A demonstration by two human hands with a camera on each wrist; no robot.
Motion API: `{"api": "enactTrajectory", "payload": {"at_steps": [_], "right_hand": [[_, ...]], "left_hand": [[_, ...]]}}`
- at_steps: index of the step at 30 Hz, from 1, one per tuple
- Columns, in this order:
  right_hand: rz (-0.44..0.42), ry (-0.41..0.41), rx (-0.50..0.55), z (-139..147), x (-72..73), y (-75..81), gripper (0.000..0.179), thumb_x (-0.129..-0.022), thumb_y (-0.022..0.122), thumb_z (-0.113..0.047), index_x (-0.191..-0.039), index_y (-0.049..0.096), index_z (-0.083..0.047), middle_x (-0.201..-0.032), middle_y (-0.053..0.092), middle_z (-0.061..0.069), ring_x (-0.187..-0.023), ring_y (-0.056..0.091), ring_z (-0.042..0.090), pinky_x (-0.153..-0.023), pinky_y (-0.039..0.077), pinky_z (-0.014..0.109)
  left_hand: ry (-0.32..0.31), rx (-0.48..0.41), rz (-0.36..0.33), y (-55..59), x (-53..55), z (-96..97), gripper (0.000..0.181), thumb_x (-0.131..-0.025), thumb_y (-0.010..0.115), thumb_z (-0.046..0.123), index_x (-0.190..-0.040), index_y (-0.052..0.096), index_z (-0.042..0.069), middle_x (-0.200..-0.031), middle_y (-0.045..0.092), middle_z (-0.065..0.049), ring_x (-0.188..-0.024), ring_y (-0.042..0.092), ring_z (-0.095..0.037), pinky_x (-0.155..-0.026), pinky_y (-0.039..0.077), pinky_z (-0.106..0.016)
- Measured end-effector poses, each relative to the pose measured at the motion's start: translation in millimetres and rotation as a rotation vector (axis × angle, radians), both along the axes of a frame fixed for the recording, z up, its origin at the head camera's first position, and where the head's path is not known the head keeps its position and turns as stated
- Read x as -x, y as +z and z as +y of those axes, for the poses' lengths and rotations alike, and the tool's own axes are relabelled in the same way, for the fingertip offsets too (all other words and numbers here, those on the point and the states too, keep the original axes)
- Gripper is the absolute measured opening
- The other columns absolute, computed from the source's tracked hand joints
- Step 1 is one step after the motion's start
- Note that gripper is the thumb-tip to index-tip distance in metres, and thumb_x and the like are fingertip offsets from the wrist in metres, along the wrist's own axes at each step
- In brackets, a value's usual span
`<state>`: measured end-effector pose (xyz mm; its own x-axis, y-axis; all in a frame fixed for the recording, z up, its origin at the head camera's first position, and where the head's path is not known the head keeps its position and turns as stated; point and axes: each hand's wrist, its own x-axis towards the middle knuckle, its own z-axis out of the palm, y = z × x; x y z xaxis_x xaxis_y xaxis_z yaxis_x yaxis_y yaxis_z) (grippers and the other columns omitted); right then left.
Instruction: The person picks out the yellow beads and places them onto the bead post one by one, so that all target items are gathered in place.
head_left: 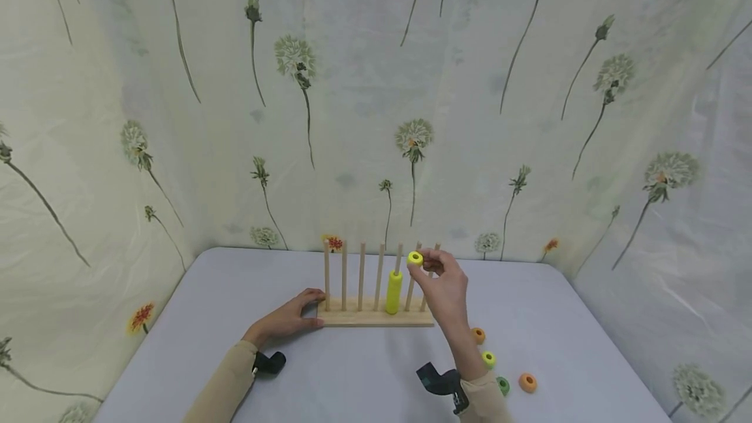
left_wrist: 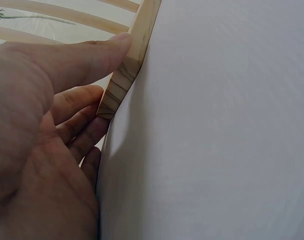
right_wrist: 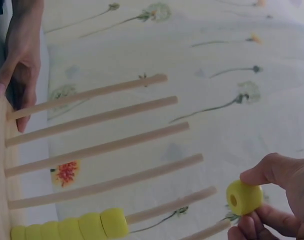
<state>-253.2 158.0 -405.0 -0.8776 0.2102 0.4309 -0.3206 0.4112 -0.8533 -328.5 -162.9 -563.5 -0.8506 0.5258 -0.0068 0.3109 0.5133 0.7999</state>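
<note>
A wooden peg rack (head_left: 376,320) with several upright pegs stands on the table. Its left end is held by my left hand (head_left: 292,315); in the left wrist view the thumb (left_wrist: 91,60) lies on one side of the base (left_wrist: 122,82) and the fingers touch the other. My right hand (head_left: 446,282) pinches a yellow bead (head_left: 415,259) between thumb and fingers, near the tops of the right-hand pegs. In the right wrist view, the held bead (right_wrist: 244,197) is apart from the pegs, its hole showing. A stack of yellow beads (head_left: 394,292) fills the lower part of the third peg from the right.
Right of the rack, near my right forearm, lie loose beads: an orange bead (head_left: 478,335), a yellow-green bead (head_left: 489,360), a green bead (head_left: 502,385) and another orange bead (head_left: 527,382). A flower-printed curtain (head_left: 352,116) surrounds the white table (head_left: 235,279).
</note>
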Motion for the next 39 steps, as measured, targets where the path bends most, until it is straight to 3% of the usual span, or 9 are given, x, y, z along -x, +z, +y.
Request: {"api": "enactTrajectory", "payload": {"at_steps": [5,10,15,20,39], "right_hand": [[0.045,-0.063,0.024,-9.7,3.8,1.7,0.029,-0.082,0.076,-0.013,-0.109,0.067,-0.006,-0.102,0.063,0.008,-0.088,0.057,0.016,-0.078,0.047,0.018],[0.065,-0.113,0.022,-15.8,7.8,2.4,0.03,-0.081,0.077,-0.012,-0.109,0.067,-0.005,-0.102,0.063,0.01,-0.09,0.059,0.019,-0.076,0.045,0.013],[0.069,-0.148,0.005,-21.3,9.5,4.9,0.031,-0.081,0.078,-0.014,-0.107,0.066,-0.003,-0.1,0.062,0.011,-0.092,0.061,0.026,-0.08,0.05,0.025],[0.081,-0.152,0.0,-26.9,11.0,8.0,0.031,-0.081,0.078,-0.014,-0.107,0.066,-0.002,-0.099,0.06,0.012,-0.089,0.059,0.025,-0.081,0.051,0.036],[0.032,-0.145,-0.046,-36.0,24.5,18.4,0.028,-0.083,0.074,-0.015,-0.107,0.067,-0.002,-0.098,0.06,0.012,-0.091,0.058,0.028,-0.079,0.049,0.033]], "left_hand": [[0.006,-0.007,-0.015,0.8,-1.0,-0.9,0.066,-0.088,0.07,0.037,-0.144,0.044,0.013,-0.155,0.028,-0.012,-0.145,0.023,-0.038,-0.115,0.022,-0.058],[-0.005,-0.016,-0.002,1.9,-0.7,-1.1,0.066,-0.088,0.07,0.036,-0.143,0.044,0.012,-0.155,0.029,-0.012,-0.144,0.024,-0.038,-0.115,0.022,-0.058],[-0.01,-0.018,0.001,2.7,-0.5,-1.0,0.065,-0.088,0.07,0.035,-0.143,0.044,0.012,-0.154,0.03,-0.012,-0.144,0.024,-0.037,-0.115,0.023,-0.058],[0.0,-0.012,-0.017,2.1,-1.1,-0.7,0.065,-0.088,0.069,0.036,-0.143,0.044,0.013,-0.155,0.029,-0.011,-0.145,0.023,-0.037,-0.115,0.022,-0.058],[-0.008,-0.025,0.005,1.8,-1.4,-2.0,0.065,-0.088,0.07,0.034,-0.143,0.044,0.009,-0.154,0.029,-0.014,-0.144,0.024,-0.038,-0.115,0.021,-0.059]]}}
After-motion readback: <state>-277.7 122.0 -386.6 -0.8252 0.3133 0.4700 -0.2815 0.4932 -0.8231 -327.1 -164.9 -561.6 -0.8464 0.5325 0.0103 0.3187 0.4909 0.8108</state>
